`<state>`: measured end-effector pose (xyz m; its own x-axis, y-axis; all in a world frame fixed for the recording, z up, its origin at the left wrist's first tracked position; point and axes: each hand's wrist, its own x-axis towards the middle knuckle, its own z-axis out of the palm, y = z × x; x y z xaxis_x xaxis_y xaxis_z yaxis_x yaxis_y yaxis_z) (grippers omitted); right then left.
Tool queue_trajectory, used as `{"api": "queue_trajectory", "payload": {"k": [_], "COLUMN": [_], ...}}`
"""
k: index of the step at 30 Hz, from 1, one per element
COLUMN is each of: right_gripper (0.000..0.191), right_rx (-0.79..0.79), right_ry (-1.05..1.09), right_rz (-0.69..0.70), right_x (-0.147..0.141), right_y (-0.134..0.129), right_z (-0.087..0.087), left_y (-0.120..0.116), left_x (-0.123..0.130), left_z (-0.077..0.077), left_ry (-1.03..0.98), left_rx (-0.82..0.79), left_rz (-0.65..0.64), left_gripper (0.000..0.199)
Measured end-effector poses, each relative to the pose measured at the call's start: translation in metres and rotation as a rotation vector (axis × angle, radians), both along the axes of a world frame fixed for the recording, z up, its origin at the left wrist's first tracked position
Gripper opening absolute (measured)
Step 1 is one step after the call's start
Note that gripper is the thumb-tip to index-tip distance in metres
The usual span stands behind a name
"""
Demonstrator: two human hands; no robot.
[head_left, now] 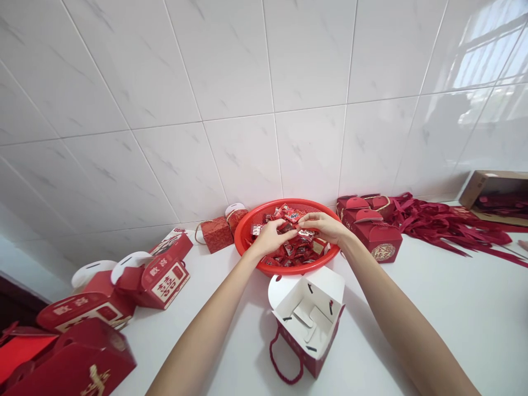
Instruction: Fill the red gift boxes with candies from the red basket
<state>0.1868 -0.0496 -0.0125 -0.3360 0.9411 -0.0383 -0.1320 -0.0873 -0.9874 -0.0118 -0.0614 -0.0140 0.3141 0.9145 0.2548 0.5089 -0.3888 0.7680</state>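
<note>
A round red plastic basket [247, 242] full of small red wrapped packets [289, 252] stands against the tiled wall. Both hands are over it. My left hand [273, 236] has its thumb and fingers closed on something small that I cannot make out. My right hand [322, 225] pinches at a red packet with white print, its fingertips close to those of the left. In front of the basket, between my forearms, an open gift box [309, 324] shows its white inside, with only folded flaps at the bottom. A dark red cord handle [284, 369] hangs at its left.
Several closed red gift boxes [165, 280] line the left side of the white table [383, 357]. Two small red boxes [216, 234] sit left of the basket. More boxes [377, 239], red ribbons [441, 223] and a cardboard box [478, 190] lie on the right.
</note>
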Motion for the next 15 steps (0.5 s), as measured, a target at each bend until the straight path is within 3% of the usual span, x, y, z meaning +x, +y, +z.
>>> {"api": "queue_trajectory", "payload": {"k": [7,12,15], "right_gripper": [0.018,0.023,0.030], "right_rx": [0.032,0.045,0.043], "right_ry": [-0.007,-0.013,-0.031], "right_rz": [0.056,0.027,0.059], "right_x": [0.001,0.002,0.001], "right_y": [-0.002,-0.001,-0.001], "right_z": [0.002,0.001,0.001], "left_y": [-0.009,-0.010,-0.008], "left_x": [0.003,0.002,0.000], "left_z": [0.013,0.014,0.012], "left_ry": [-0.359,-0.347,-0.339], "left_rx": [-0.360,-0.404,-0.363], "left_rz": [-0.046,-0.055,-0.102], "left_gripper": [0.015,0.013,0.023]}}
